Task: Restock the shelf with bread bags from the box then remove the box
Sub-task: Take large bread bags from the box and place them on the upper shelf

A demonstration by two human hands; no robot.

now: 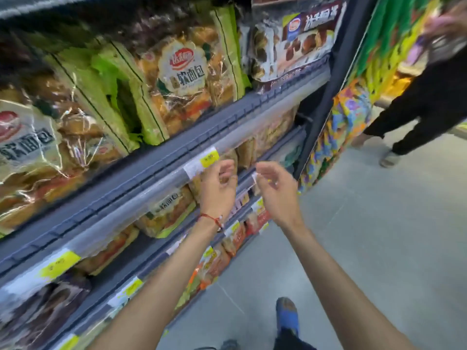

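Along the shelf [177, 137], bread bags [182, 77] are stacked upright; soft and crinkly, they are best gripped at the edges. Left hand [218, 188] is loosely curled, empty; right hand [275, 190] pinches something small.

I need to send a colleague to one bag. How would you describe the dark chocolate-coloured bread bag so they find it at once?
Start at the top shelf. Go to its right end beside the dark upright post. The dark bread bag stands there, brown with a blue logo; its neighbours are green-edged.
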